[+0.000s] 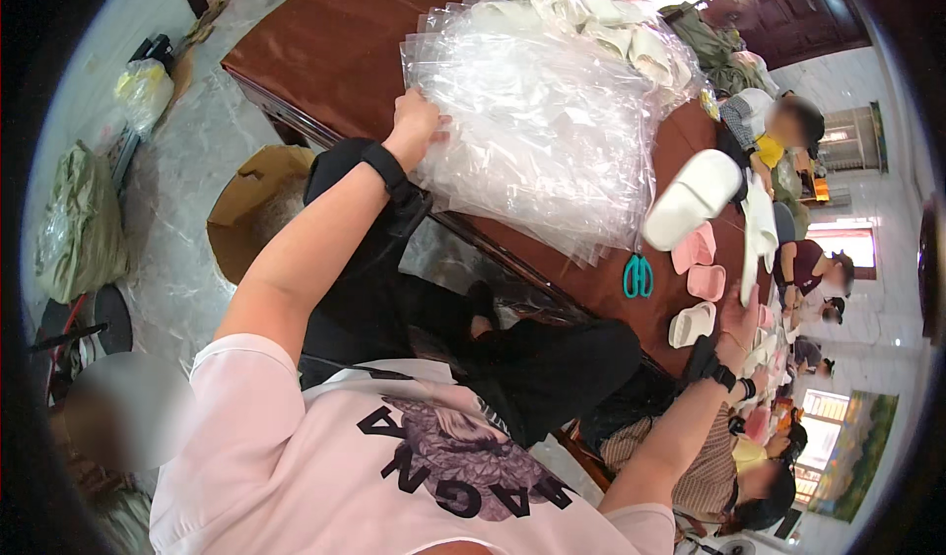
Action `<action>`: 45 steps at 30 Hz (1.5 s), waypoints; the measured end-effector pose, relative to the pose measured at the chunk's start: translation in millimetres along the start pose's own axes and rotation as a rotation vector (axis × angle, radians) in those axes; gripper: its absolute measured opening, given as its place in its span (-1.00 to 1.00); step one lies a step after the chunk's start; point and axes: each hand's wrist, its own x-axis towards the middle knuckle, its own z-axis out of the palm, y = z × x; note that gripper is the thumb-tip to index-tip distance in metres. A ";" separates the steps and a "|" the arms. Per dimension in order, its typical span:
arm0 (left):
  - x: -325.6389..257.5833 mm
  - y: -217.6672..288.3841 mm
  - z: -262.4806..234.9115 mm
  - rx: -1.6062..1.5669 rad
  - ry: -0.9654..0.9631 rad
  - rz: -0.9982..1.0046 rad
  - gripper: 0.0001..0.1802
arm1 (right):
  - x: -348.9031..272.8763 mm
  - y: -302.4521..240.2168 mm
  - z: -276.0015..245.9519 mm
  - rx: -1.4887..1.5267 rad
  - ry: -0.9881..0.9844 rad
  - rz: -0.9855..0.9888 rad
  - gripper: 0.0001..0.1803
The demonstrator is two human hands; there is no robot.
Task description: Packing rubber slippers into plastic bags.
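Resting on the near edge of a heap of clear plastic bags (542, 122), the left hand (416, 122) presses fingers down, grasping nothing. This heap lies on a brown table (325, 43). The right hand (739, 321), open with spread fingers, hovers just beside a cream slipper (692, 324), near pink slippers (700, 264) and teal scissors (638, 276).

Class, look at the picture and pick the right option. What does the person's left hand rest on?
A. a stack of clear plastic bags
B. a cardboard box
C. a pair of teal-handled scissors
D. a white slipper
A: the left hand lies on the near edge of the stack of clear plastic bags spread on the brown table, while the teal-handled scissors lie apart, further right.
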 end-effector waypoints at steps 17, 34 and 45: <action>-8.4 -13.6 2.5 0.711 -0.122 0.649 -0.36 | -56.6 164.3 157.4 -1.046 -0.017 -0.821 -0.58; -11.5 62.1 43.0 0.782 -0.035 0.937 -0.68 | -30.9 251.7 172.9 -1.679 -0.490 -0.528 -0.33; 107.6 102.0 193.1 1.362 -0.085 1.419 -0.78 | -22.3 259.2 159.0 -1.646 -0.426 -0.635 -0.33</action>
